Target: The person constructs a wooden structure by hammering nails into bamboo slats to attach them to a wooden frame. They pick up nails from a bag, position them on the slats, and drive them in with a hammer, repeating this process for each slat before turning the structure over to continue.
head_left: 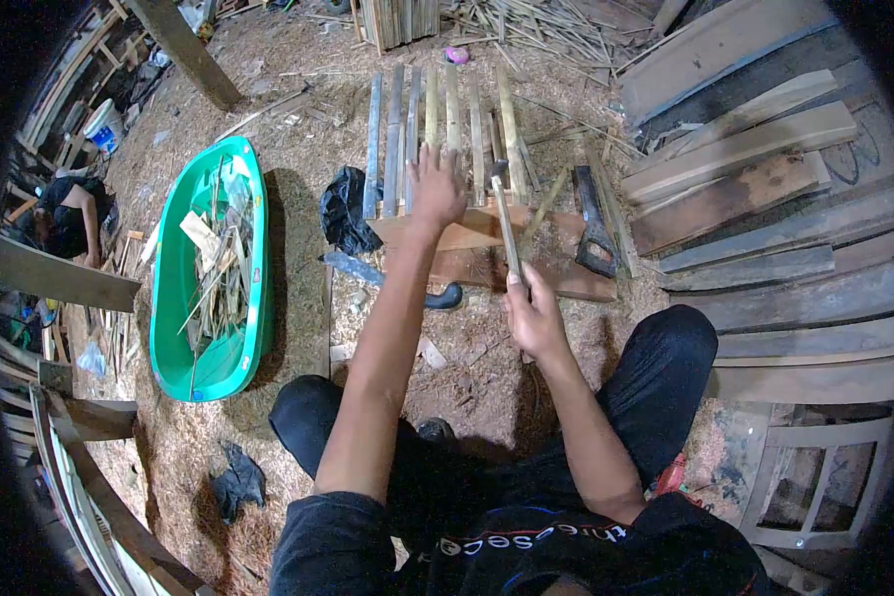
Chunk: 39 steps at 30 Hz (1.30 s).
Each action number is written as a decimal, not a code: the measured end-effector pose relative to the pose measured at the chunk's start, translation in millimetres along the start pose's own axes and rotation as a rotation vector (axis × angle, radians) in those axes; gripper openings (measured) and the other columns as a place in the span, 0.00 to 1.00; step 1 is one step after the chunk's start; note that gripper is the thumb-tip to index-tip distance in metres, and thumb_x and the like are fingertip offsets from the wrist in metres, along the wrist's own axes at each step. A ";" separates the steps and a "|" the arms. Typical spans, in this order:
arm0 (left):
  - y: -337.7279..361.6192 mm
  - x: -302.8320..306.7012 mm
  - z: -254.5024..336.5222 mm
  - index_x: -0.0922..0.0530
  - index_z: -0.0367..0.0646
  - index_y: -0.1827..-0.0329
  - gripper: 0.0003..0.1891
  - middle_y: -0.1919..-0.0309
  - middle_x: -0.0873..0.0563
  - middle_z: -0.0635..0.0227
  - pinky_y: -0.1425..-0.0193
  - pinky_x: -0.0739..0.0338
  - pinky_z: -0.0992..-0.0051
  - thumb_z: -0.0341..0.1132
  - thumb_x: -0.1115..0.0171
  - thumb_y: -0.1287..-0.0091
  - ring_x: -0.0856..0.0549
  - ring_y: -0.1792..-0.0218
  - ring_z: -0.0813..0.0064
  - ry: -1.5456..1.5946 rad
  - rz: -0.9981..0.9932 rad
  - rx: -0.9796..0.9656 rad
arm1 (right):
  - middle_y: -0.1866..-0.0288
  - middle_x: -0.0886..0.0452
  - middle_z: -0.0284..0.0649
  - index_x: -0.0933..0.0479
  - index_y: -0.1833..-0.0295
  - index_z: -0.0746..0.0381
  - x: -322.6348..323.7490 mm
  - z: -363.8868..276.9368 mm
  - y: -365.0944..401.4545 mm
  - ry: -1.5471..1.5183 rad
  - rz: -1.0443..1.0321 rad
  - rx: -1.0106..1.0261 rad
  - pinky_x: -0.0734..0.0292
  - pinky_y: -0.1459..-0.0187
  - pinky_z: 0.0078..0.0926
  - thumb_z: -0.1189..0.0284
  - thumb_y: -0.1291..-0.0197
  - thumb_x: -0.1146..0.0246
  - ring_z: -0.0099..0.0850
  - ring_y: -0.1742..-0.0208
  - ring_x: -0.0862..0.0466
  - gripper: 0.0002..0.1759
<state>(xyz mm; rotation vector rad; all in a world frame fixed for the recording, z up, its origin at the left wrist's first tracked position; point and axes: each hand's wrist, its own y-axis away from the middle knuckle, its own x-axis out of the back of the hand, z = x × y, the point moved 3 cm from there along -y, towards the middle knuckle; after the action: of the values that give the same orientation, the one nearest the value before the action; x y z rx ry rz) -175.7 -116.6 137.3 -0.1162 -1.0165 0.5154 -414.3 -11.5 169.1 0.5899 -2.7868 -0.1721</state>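
My left hand [435,187] rests flat, fingers spread, on a row of split bamboo slats [445,129] laid side by side over a wooden board [487,248] on the sawdust floor. My right hand [532,310] is closed around the handle of a hammer [504,221], whose head sits over the slats just right of my left hand. I am sitting on the ground with my knees on either side of the board.
A green plastic tub [209,268] of bamboo scraps lies at left. A handsaw [594,228] lies right of the slats, a knife [392,278] in front of the board, a black bag [346,207] beside it. Stacked planks [765,189] fill the right. Another person [70,214] crouches far left.
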 end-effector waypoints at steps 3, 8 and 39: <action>9.8 6.4 4.7 0.39 0.45 0.23 0.33 0.25 0.38 0.46 0.21 0.55 0.40 0.49 0.48 0.28 0.46 0.21 0.51 -0.221 -0.082 0.058 | 0.70 0.23 0.40 0.32 0.33 0.72 -0.4 -21.8 8.3 -0.082 -0.038 -0.094 0.24 0.64 0.31 0.60 0.25 0.47 0.28 0.69 0.23 0.27; 21.1 67.3 0.5 0.45 0.41 0.21 0.48 0.24 0.41 0.41 0.24 0.53 0.35 0.64 0.41 0.35 0.47 0.20 0.52 -0.364 -0.059 0.490 | 0.75 0.27 0.31 0.28 0.42 0.68 1.3 -29.4 11.0 -0.193 -0.070 -0.101 0.29 0.73 0.23 0.62 0.24 0.48 0.20 0.76 0.27 0.19; 74.3 73.2 -80.2 0.15 0.32 0.65 0.29 0.74 0.13 0.52 0.59 0.21 0.63 0.58 0.28 0.41 0.13 0.70 0.60 0.392 0.349 0.602 | 0.76 0.29 0.30 0.24 0.43 0.64 4.4 -65.2 69.6 -0.119 0.013 0.171 0.33 0.71 0.23 0.59 0.21 0.54 0.19 0.74 0.29 0.21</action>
<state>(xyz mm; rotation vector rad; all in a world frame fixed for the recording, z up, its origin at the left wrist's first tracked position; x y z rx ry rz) -104.6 -6.3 127.6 0.1420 -0.4267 1.0523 -424.8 46.2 244.4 0.6205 -2.9404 0.0361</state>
